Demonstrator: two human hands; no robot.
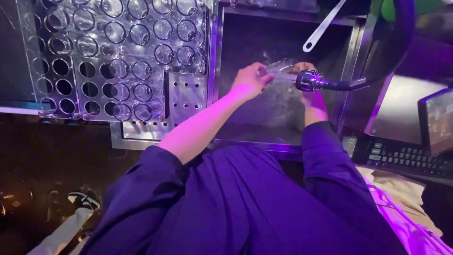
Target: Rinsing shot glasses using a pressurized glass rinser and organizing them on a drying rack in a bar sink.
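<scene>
Head view: a steel sink (245,42) is lit purple; a clear glass (282,66) is gripped by both hands' fingers (264,75) beside the hose nozzle (309,81).

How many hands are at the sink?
2. The left hand and the right hand meet over the sink, both on a clear glass item beside the spray nozzle. None appear hidden.

A metal surface (141,137) carries a clear rack (113,56) of upturned glasses, beside a dark sink (255,42); a keyboard (406,158) lies at right.
</scene>
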